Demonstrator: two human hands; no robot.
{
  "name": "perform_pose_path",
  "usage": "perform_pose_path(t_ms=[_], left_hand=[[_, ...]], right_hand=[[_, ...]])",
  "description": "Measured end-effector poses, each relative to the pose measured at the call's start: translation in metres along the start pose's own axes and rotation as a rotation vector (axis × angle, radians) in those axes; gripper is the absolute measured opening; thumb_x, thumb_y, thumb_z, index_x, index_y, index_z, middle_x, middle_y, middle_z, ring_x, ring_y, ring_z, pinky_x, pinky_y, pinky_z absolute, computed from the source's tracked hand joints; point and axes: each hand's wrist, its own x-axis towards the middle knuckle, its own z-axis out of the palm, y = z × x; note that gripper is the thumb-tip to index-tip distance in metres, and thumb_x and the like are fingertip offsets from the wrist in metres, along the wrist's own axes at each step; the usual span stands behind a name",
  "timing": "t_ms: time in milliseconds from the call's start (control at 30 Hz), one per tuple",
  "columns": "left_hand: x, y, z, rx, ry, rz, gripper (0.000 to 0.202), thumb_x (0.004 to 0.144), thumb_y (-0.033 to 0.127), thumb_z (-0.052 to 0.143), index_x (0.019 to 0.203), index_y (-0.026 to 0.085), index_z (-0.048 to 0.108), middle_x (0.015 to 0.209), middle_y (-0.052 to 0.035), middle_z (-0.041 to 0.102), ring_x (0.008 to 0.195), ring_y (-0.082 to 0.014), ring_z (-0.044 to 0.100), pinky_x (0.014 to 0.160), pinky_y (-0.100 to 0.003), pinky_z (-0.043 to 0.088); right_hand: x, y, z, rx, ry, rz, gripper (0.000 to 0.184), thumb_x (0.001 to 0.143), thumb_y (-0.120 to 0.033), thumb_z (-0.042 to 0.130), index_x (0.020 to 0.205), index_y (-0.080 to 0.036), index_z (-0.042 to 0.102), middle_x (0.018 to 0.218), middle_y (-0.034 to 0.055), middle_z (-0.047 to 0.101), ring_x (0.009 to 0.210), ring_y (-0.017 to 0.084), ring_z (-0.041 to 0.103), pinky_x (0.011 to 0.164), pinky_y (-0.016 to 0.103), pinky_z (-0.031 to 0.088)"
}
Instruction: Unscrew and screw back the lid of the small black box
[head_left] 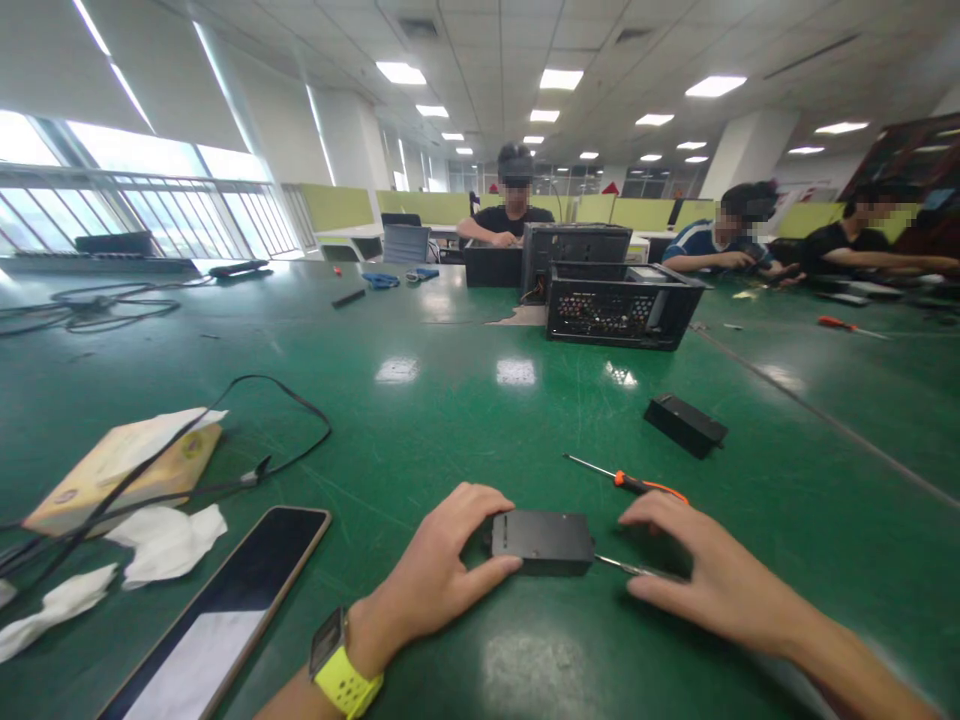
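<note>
On the green table, my left hand (450, 565) grips one end of a small black rectangular box (544, 541), its thumb on the near side and fingers on the far side. To the right, my right hand (697, 560) is open, with thumb and fingers spread apart. A thin metal tool (619, 565) points at the box's right end and runs under that hand; its rear part is hidden, so I cannot tell its kind. Just beyond my right fingers lies an orange and black screwdriver (628, 482). A second black box (686, 424) rests farther back on the right.
A phone (232, 610), crumpled tissues (169, 540), a tissue pack (135, 465) and black cables (300, 400) occupy the left. Computer cases (622, 310) stand at the back. Blue-handled tools (381, 281) and another screwdriver (840, 324) lie farther off. Several people sit around the table.
</note>
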Motion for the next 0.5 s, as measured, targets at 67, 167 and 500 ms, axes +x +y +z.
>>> perform_pose_path(t_ms=[67,167,500], left_hand=[[0.0,0.001,-0.001,-0.001,-0.001,0.004,0.034,0.089,0.031,0.066,0.12,0.022,0.053,0.116,-0.0072,0.06,0.106,-0.0232,0.056,0.095,-0.038,0.046],[0.001,0.0,-0.001,-0.008,-0.002,0.013,0.034,0.089,0.031,0.067,0.119,0.023,0.053,0.115,-0.0071,0.06,0.105,-0.0234,0.057,0.093,-0.037,0.048],[-0.002,-0.004,-0.003,0.036,0.168,0.024,0.05,0.086,0.029,0.068,0.131,0.024,0.048,0.13,-0.0104,0.052,0.12,-0.0273,0.053,0.101,-0.043,0.046]], right_hand=[[0.01,-0.012,0.014,-0.016,0.113,-0.048,0.05,0.081,-0.05,0.068,0.12,-0.02,0.059,0.129,0.0128,0.06,0.122,0.03,0.053,0.105,0.047,0.039],[0.029,-0.034,0.034,-0.046,0.156,-0.099,0.067,0.075,-0.05,0.074,0.13,-0.018,0.054,0.13,0.0142,0.061,0.119,0.032,0.055,0.102,0.05,0.041],[0.009,0.01,-0.019,-0.055,0.685,0.092,0.048,0.076,-0.058,0.067,0.107,-0.021,0.068,0.094,0.0074,0.073,0.075,0.024,0.066,0.068,0.034,0.051]])
